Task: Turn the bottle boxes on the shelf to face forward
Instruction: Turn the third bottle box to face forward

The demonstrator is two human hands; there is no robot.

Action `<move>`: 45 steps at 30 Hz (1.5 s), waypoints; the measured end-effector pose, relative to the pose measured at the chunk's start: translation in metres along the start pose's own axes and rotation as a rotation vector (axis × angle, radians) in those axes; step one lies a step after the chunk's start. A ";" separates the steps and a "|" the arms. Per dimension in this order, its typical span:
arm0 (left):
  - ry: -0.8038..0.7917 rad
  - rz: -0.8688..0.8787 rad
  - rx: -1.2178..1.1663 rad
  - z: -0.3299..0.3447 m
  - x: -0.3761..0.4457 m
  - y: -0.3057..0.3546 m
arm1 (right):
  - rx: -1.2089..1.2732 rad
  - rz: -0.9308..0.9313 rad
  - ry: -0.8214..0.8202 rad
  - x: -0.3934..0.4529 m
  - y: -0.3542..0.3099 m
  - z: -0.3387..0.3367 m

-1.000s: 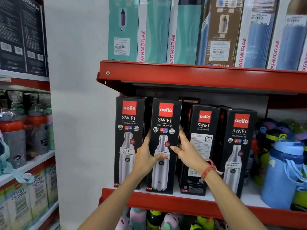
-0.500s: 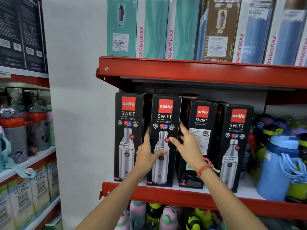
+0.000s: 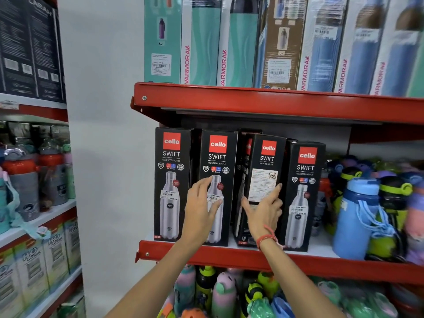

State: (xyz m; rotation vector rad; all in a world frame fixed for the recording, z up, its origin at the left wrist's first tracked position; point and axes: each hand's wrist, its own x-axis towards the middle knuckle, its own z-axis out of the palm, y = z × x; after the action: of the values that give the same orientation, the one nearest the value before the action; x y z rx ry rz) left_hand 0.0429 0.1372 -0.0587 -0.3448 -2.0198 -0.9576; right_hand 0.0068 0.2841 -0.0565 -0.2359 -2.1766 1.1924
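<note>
Several tall black Cello Swift bottle boxes stand in a row on the middle red shelf. The first box, second box and fourth box show the steel bottle picture at the front. The third box is turned askew, its white label side facing out. My right hand grips this third box, thumb on its left edge, fingers on its right edge. My left hand lies flat on the front of the second box, fingers spread.
Blue, green and purple bottles crowd the shelf to the right of the boxes. Tall teal and blue boxes fill the shelf above. Colourful bottles stand on the shelf below. A white wall and another rack lie left.
My right hand has shifted from the gap beside the second box onto the third box and taken hold of it; that box now sits turned. My left hand stays on the second box.
</note>
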 end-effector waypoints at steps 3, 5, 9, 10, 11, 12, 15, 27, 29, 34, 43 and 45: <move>-0.029 -0.018 -0.088 0.001 0.000 0.007 | 0.072 -0.077 -0.043 -0.001 0.000 -0.026; -0.083 -0.056 -0.144 0.003 0.003 0.014 | 0.136 -0.152 -0.102 -0.002 0.000 -0.049; -0.316 -0.166 -0.282 0.003 0.007 0.037 | 0.286 -0.271 -0.267 0.001 0.012 -0.087; -0.387 -0.191 -0.326 0.003 0.008 0.041 | 0.328 -0.282 -0.324 0.000 0.014 -0.096; -0.460 -0.203 -0.369 0.003 0.009 0.044 | 0.360 -0.288 -0.384 0.000 0.018 -0.103; -0.528 -0.199 -0.403 0.003 0.008 0.047 | 0.375 -0.289 -0.440 0.000 0.021 -0.110; -0.640 -0.162 -0.488 0.004 0.000 0.050 | 0.423 -0.303 -0.562 -0.001 0.025 -0.126; -0.371 -0.224 -0.410 0.055 0.001 0.055 | 0.418 -0.349 -0.737 0.033 0.016 -0.121; -0.356 -0.230 -0.376 0.066 0.009 0.053 | 0.404 -0.339 -0.699 0.043 0.018 -0.110; -0.350 -0.291 -0.290 0.094 0.018 0.037 | 0.376 -0.296 -0.626 0.063 0.037 -0.079; -0.334 -0.343 -0.258 0.116 0.021 0.016 | 0.349 -0.307 -0.542 0.071 0.056 -0.045; -0.335 -0.353 -0.243 0.118 0.019 0.013 | 0.328 -0.293 -0.538 0.067 0.055 -0.043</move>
State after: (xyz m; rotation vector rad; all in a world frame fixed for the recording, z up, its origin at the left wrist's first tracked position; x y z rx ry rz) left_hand -0.0304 0.2311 -0.0777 -0.2984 -2.3199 -1.4521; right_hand -0.0273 0.3748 -0.0544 0.5859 -2.2903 1.5333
